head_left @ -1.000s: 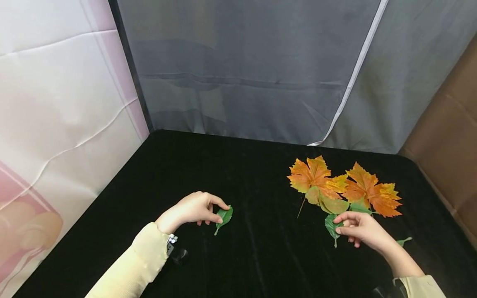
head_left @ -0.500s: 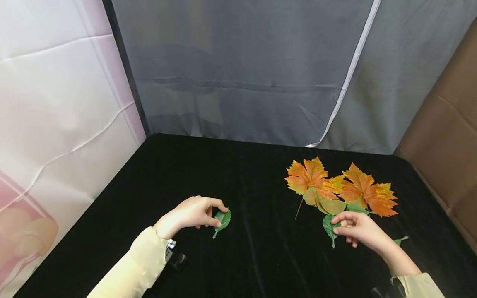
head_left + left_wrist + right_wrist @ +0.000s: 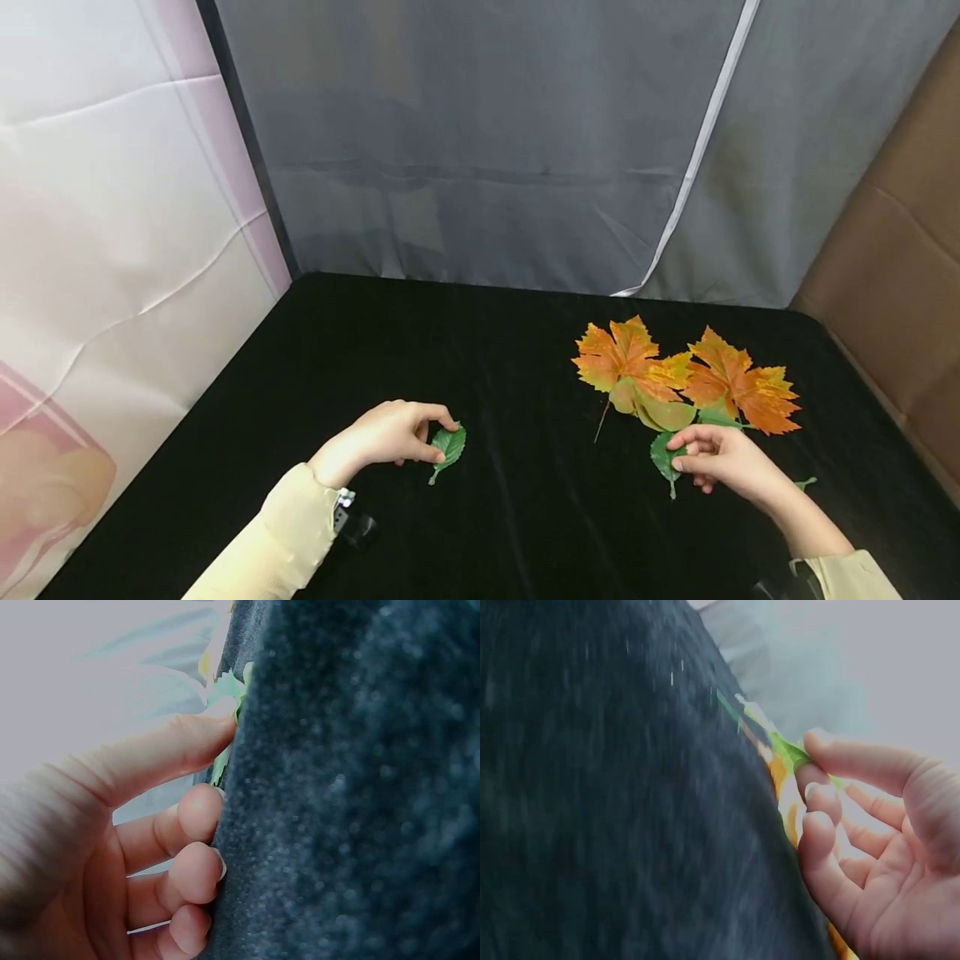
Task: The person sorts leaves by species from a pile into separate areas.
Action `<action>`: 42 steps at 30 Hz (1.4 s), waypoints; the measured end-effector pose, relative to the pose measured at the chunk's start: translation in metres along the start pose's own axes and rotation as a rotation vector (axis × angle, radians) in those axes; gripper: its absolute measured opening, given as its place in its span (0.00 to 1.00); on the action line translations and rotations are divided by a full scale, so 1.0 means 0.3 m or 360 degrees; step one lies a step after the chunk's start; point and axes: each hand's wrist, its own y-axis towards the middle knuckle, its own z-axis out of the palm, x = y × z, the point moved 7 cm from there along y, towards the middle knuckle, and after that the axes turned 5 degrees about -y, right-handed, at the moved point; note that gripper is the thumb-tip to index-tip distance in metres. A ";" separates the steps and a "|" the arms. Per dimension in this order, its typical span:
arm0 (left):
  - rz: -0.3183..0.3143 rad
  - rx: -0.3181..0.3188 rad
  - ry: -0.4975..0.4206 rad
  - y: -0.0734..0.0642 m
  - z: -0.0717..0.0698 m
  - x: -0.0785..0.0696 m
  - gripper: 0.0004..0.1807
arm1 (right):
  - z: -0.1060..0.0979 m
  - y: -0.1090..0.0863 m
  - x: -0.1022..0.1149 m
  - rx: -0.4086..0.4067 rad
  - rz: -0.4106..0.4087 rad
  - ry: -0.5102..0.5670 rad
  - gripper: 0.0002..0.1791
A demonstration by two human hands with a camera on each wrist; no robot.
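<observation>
While the left hand (image 3: 390, 432) pinches one serrated green leaf (image 3: 452, 446) and the right hand (image 3: 726, 463) another leaf (image 3: 662, 457), press lightly.

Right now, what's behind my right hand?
Beyond your right hand, part of a green leaf shows, with an orange leaf past it. Whatever your hand covers can't be seen.

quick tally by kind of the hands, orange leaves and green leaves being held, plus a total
Hands: 2
Orange leaves: 2
Held green leaves: 2, one in each hand
Total: 6
</observation>
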 end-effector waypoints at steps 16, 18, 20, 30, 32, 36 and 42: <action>-0.0032 -0.0024 0.0036 0.021 0.003 -0.005 0.16 | 0.286 0.111 0.299 -0.0084 -0.0241 0.0113 0.13; -0.0031 -0.0031 0.0047 0.032 0.003 -0.006 0.16 | 0.331 0.151 0.334 -0.0115 -0.0267 0.0092 0.13; -0.0027 -0.0031 0.0051 0.043 0.005 -0.007 0.16 | 0.373 0.188 0.365 -0.0146 -0.0308 0.0039 0.12; -0.0038 -0.0024 0.0064 0.067 0.016 -0.027 0.16 | 0.505 0.284 0.382 -0.0263 -0.0328 -0.0358 0.07; -0.0033 -0.0029 0.0068 0.068 0.014 -0.029 0.16 | 0.515 0.293 0.377 -0.0269 -0.0329 -0.0448 0.07; -0.0028 -0.0031 0.0079 0.067 0.015 -0.029 0.16 | 0.530 0.301 0.379 -0.0252 -0.0342 -0.0614 0.06; -0.0018 -0.0040 0.0075 0.062 0.018 -0.028 0.15 | 0.546 0.305 0.395 -0.0198 -0.0339 -0.0863 0.07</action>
